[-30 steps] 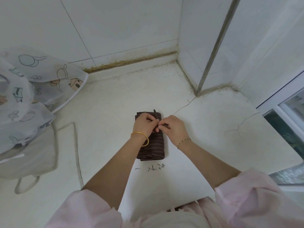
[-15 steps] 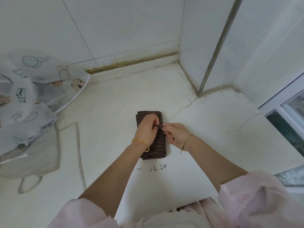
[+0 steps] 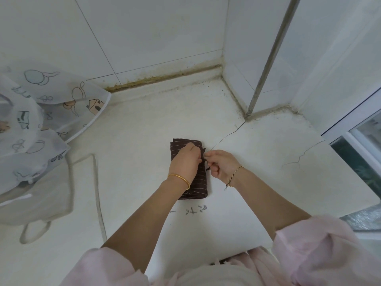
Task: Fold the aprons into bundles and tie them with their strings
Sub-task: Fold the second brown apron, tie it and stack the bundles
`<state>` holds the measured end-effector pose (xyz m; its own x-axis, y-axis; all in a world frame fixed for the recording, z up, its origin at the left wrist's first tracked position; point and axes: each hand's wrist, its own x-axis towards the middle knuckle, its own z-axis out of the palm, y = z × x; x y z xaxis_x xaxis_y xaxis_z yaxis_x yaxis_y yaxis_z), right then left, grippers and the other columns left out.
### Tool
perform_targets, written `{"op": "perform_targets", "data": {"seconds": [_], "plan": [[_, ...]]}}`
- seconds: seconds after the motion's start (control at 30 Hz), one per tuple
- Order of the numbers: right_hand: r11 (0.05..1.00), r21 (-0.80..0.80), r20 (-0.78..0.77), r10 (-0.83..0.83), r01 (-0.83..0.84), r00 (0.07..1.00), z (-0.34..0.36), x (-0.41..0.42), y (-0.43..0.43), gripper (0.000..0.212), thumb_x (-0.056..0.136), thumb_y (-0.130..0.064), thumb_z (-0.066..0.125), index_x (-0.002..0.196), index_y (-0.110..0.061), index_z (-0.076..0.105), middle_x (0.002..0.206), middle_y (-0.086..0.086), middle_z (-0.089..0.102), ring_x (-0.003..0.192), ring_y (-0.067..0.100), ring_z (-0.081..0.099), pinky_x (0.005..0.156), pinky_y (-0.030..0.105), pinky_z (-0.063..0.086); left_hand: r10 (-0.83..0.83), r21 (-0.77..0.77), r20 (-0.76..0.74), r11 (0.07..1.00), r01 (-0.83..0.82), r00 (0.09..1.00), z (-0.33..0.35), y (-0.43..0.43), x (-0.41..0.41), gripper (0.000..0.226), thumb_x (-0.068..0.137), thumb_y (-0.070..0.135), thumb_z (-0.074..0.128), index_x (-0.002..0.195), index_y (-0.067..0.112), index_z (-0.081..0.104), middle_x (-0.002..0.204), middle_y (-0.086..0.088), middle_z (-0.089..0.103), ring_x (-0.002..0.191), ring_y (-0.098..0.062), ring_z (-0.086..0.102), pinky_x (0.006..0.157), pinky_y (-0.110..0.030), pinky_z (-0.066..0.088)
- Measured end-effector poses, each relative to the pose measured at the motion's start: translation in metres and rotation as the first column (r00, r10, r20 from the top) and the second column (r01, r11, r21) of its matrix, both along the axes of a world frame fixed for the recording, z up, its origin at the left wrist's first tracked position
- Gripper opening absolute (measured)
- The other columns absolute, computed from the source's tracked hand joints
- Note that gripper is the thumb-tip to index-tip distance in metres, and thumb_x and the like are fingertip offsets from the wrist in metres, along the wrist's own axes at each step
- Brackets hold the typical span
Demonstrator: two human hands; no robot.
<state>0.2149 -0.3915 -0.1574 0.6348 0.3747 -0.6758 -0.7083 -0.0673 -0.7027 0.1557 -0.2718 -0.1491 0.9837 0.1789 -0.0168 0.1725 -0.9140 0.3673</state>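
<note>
A dark brown pinstriped apron bundle (image 3: 199, 182) lies folded into a narrow block in the middle of the white counter. My left hand (image 3: 185, 162) lies over its upper half, fingers pinching the dark string at the bundle's right edge. My right hand (image 3: 221, 165) sits just right of the bundle, thumb and fingers curled, pinching the other end of the dark string (image 3: 205, 158). The knot itself is mostly hidden between my fingers.
A translucent white apron with cartoon prints (image 3: 39, 118) lies spread at the left, its pale strings (image 3: 97, 188) looping over the counter. Tiled walls close the back and right; a window frame (image 3: 354, 129) stands at the right. The counter's front edge (image 3: 226, 252) runs near my body.
My right hand has drawn a little to the right, off the bundle, pulling the string taut. My left hand stays on the bundle's upper half.
</note>
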Motion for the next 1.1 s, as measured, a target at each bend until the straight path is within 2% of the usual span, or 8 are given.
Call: {"op": "perform_targets", "data": {"seconds": [0.23,0.4,0.53,0.63,0.8,0.87,1.0,1.1], "plan": [[0.972,-0.23,0.128,-0.027,0.056,0.991,-0.01,0.013,-0.01,0.03,0.082,0.014,0.049,0.078,-0.015,0.042,0.064,0.011,0.05,0.045,0.013,0.036,0.039,0.018,0.028,-0.027,0.044,-0.019,0.999,0.028,0.999,-0.009,0.013,-0.009,0.015,0.097,0.011,0.043,0.101,0.006,0.056,0.113,-0.007,0.048,0.098,-0.024,0.043,0.086,-0.037,0.044],[0.931,-0.365,0.25,0.117,-0.019,0.961,-0.01,0.014,-0.002,0.03,0.082,0.012,0.045,0.074,-0.016,0.039,0.062,0.009,0.05,0.045,0.016,0.037,0.045,0.025,0.029,0.015,0.024,-0.085,1.0,-0.013,0.996,-0.014,0.018,-0.012,0.012,0.097,0.011,0.046,0.097,0.008,0.057,0.109,-0.007,0.05,0.097,-0.022,0.044,0.088,-0.034,0.043],[0.944,-0.313,0.207,0.174,-0.103,0.963,-0.008,0.014,-0.004,0.025,0.087,0.009,0.042,0.091,-0.015,0.049,0.079,0.013,0.056,0.049,0.017,0.046,0.047,0.025,0.041,0.063,-0.13,-0.161,0.988,-0.085,0.985,-0.007,0.03,-0.009,0.015,0.089,0.02,0.062,0.099,0.01,0.06,0.106,-0.002,0.047,0.097,-0.02,0.049,0.092,-0.028,0.042],[0.944,-0.317,0.282,0.19,-0.096,0.94,-0.004,0.011,-0.01,0.035,0.086,0.011,0.037,0.108,-0.014,0.049,0.097,0.008,0.05,0.053,0.018,0.052,0.048,0.024,0.045,0.007,-0.106,-0.206,0.994,-0.03,0.978,-0.004,0.031,-0.007,0.018,0.086,0.021,0.066,0.1,0.01,0.061,0.105,-0.002,0.044,0.095,-0.02,0.049,0.09,-0.027,0.043],[0.954,-0.271,0.384,0.232,-0.131,0.894,0.004,0.001,-0.019,0.045,0.086,0.017,0.04,0.111,-0.019,0.05,0.111,0.007,0.045,0.07,0.024,0.056,0.059,0.028,0.049,-0.051,-0.215,-0.238,0.977,-0.002,0.97,0.017,0.033,0.007,0.008,0.09,0.014,0.058,0.083,0.014,0.053,0.089,0.0,0.05,0.082,-0.018,0.05,0.068,-0.022,0.04],[0.984,-0.11,0.355,0.17,-0.139,0.919,0.014,-0.001,-0.029,0.044,0.09,0.015,0.04,0.12,-0.016,0.049,0.11,0.007,0.047,0.071,0.024,0.055,0.057,0.024,0.05,-0.077,-0.289,-0.236,0.957,0.006,0.969,0.033,0.036,0.017,0.017,0.089,0.013,0.058,0.076,0.018,0.048,0.078,0.004,0.05,0.077,-0.017,0.049,0.06,-0.019,0.036],[0.99,0.079,0.434,0.07,-0.116,0.898,0.045,0.001,-0.059,0.049,0.088,0.019,0.043,0.118,-0.019,0.05,0.11,0.002,0.052,0.083,0.017,0.062,0.067,0.036,0.057,-0.066,-0.61,-0.253,0.786,-0.106,0.965,0.074,0.021,0.041,0.021,0.092,0.01,0.055,0.073,0.014,0.047,0.071,-0.003,0.055,0.065,-0.014,0.056,0.066,-0.025,0.053],[0.986,-0.105,0.646,0.165,-0.128,0.745,0.07,0.008,-0.091,0.061,0.078,0.017,0.059,0.126,-0.016,0.043,0.119,0.003,0.054,0.1,0.014,0.061,0.076,0.025,0.053,-0.097,-0.747,-0.279,0.647,-0.153,0.955,0.106,-0.007,0.063,0.02,0.095,0.01,0.052,0.075,0.011,0.05,0.067,-0.006,0.055,0.055,-0.009,0.057,0.056,-0.02,0.056]]}}
